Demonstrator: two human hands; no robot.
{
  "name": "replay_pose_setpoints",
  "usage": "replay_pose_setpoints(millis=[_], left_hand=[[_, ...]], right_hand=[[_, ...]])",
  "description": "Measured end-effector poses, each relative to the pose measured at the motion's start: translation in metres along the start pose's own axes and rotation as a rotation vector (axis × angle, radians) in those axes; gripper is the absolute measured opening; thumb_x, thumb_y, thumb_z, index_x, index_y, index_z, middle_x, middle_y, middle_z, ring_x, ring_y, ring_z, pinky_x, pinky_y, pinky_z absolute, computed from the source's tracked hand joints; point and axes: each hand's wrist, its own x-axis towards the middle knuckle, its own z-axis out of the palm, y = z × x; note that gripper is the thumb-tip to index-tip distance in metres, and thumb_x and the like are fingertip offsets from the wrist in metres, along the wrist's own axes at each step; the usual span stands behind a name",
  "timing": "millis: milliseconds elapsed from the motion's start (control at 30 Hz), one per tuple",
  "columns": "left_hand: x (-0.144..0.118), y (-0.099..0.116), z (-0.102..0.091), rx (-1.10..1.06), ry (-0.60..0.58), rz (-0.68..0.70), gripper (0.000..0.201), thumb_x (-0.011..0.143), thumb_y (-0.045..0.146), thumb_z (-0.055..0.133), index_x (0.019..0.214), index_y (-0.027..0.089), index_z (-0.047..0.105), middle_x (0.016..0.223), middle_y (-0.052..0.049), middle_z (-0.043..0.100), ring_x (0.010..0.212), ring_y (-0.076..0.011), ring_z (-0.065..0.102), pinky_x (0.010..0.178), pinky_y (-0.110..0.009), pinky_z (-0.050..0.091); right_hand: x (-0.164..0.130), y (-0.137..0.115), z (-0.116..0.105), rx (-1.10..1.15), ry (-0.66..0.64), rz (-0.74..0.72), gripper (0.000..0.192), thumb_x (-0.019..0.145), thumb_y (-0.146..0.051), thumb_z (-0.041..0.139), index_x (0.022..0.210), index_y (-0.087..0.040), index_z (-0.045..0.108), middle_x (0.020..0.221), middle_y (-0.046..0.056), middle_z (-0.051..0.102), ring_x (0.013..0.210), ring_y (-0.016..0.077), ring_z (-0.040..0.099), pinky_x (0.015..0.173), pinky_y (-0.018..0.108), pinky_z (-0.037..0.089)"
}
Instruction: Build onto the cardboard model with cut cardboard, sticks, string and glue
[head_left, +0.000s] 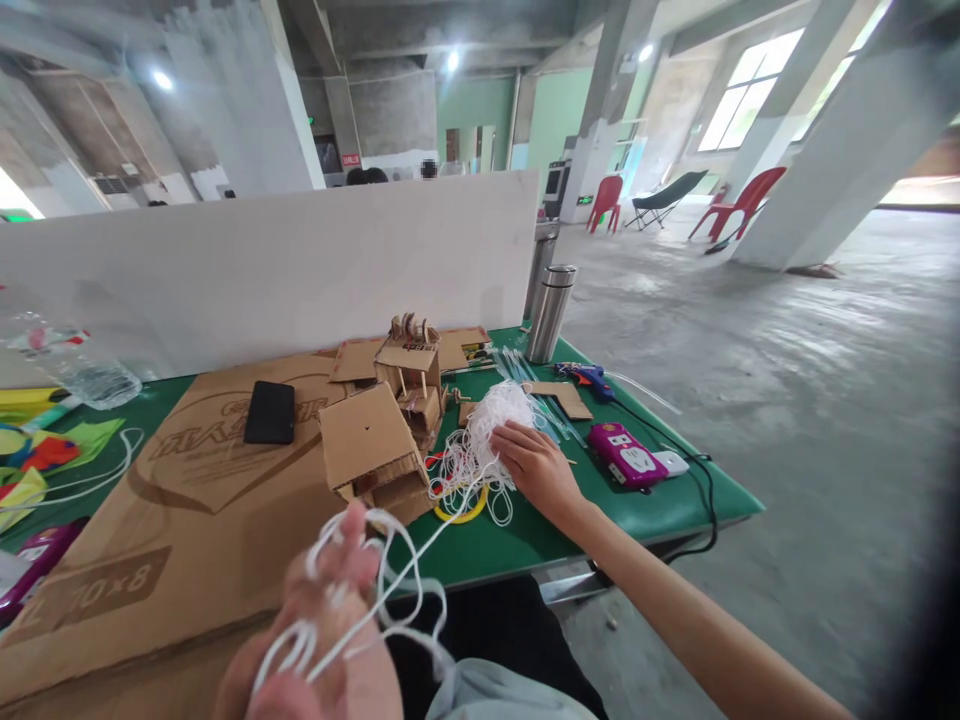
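Observation:
Loops of white cord (420, 560) are wound about my left hand (322, 620), which is closed on them close to the camera and slightly blurred. From there one strand runs up to a tangled heap of white cord (502, 415) on the green table. My right hand (536, 465) lies on the near right side of that heap, fingers stretched out over it. Just left of the heap stands a cardboard model (367, 430) with a box-like front and upright sticks. A yellow ring (463, 508) lies partly under loose loops.
A purple power strip (626, 455), blue glue gun (589, 380) and steel flask (551, 315) stand at the right of the green table (495, 555). Printed cardboard (217, 530) bears a black phone-like slab (270, 412). A water bottle (101, 375) is far left; a white partition (262, 270) rises behind.

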Motion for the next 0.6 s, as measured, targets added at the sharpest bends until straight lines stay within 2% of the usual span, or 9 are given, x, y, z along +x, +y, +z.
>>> replay_pose_setpoints(millis=[100, 167, 200, 233, 267, 333, 367, 467, 600], left_hand=[[0.004, 0.003, 0.022, -0.157, -0.009, -0.052, 0.048, 0.093, 0.067, 0.043, 0.071, 0.026, 0.056, 0.053, 0.004, 0.053, 0.058, -0.0177, 0.063, 0.06, -0.035, 0.058], [0.004, 0.001, 0.04, -0.37, -0.067, -0.229, 0.051, 0.091, 0.064, 0.05, 0.063, 0.023, 0.038, 0.046, 0.01, 0.035, 0.032, -0.0081, 0.036, 0.041, -0.024, 0.045], [0.004, -0.003, 0.049, -0.367, -0.163, -0.295, 0.051, 0.09, 0.063, 0.05, 0.063, 0.023, 0.034, 0.046, 0.011, 0.03, 0.029, -0.0063, 0.025, 0.034, -0.021, 0.034], [0.005, -0.008, 0.058, -0.278, -0.223, -0.3, 0.048, 0.091, 0.062, 0.05, 0.065, 0.024, 0.036, 0.048, 0.011, 0.03, 0.031, -0.0068, 0.024, 0.032, -0.02, 0.027], [0.005, -0.015, 0.066, -0.103, -0.31, -0.24, 0.043, 0.093, 0.059, 0.046, 0.069, 0.024, 0.041, 0.051, 0.009, 0.036, 0.035, -0.0079, 0.032, 0.035, -0.02, 0.029], [0.007, -0.031, 0.083, 0.435, -0.509, -0.055, 0.032, 0.099, 0.048, 0.038, 0.095, 0.023, 0.057, 0.059, 0.005, 0.052, 0.05, -0.0132, 0.054, 0.05, -0.023, 0.043], [0.008, -0.039, 0.091, 0.537, -0.54, -0.028, 0.029, 0.096, 0.044, 0.046, 0.107, 0.021, 0.06, 0.063, 0.002, 0.059, 0.058, -0.0173, 0.061, 0.058, -0.027, 0.047], [0.008, -0.059, 0.111, 0.704, -0.582, 0.011, 0.033, 0.09, 0.033, 0.058, 0.116, 0.012, 0.062, 0.091, -0.015, 0.073, 0.087, -0.0318, 0.07, 0.074, -0.038, 0.05], [0.007, -0.072, 0.124, 0.802, -0.662, 0.067, 0.021, 0.093, 0.023, 0.053, 0.093, 0.011, 0.07, 0.093, -0.02, 0.074, 0.088, -0.036, 0.071, 0.075, -0.043, 0.052]], right_hand=[[0.002, -0.003, -0.004, -0.005, 0.005, -0.009, 0.027, 0.098, -0.019, 0.053, 0.113, -0.025, 0.075, 0.117, 0.005, 0.076, 0.116, 0.026, 0.067, 0.095, 0.043, 0.056], [0.003, -0.006, -0.007, -0.009, 0.012, -0.011, 0.027, 0.098, -0.019, 0.053, 0.114, -0.024, 0.074, 0.116, 0.005, 0.076, 0.115, 0.0263, 0.067, 0.095, 0.043, 0.055], [0.004, -0.008, -0.008, -0.01, 0.015, -0.012, 0.027, 0.098, -0.019, 0.053, 0.115, -0.024, 0.074, 0.116, 0.005, 0.076, 0.115, 0.0263, 0.067, 0.095, 0.043, 0.055], [0.004, -0.01, -0.009, -0.011, 0.016, -0.013, 0.028, 0.098, -0.019, 0.053, 0.115, -0.024, 0.074, 0.116, 0.006, 0.076, 0.115, 0.0262, 0.067, 0.095, 0.043, 0.055], [0.005, -0.012, -0.011, -0.012, 0.017, -0.011, 0.028, 0.098, -0.019, 0.053, 0.116, -0.024, 0.074, 0.116, 0.006, 0.076, 0.115, 0.0263, 0.067, 0.094, 0.043, 0.055], [0.004, -0.016, -0.014, -0.016, 0.019, -0.006, 0.03, 0.098, -0.019, 0.052, 0.118, -0.024, 0.073, 0.116, 0.007, 0.076, 0.116, 0.0267, 0.067, 0.093, 0.043, 0.055], [0.004, -0.017, -0.016, -0.018, 0.019, -0.003, 0.031, 0.097, -0.019, 0.051, 0.119, -0.024, 0.073, 0.117, 0.007, 0.075, 0.116, 0.027, 0.066, 0.093, 0.043, 0.055], [0.002, -0.019, -0.02, -0.022, 0.015, -0.001, 0.034, 0.095, -0.017, 0.051, 0.122, -0.023, 0.071, 0.121, 0.007, 0.074, 0.118, 0.0278, 0.065, 0.094, 0.043, 0.054], [0.0, -0.018, -0.021, -0.03, 0.023, -0.006, 0.032, 0.095, -0.016, 0.053, 0.119, -0.022, 0.072, 0.119, 0.007, 0.075, 0.116, 0.0282, 0.066, 0.093, 0.043, 0.054]])
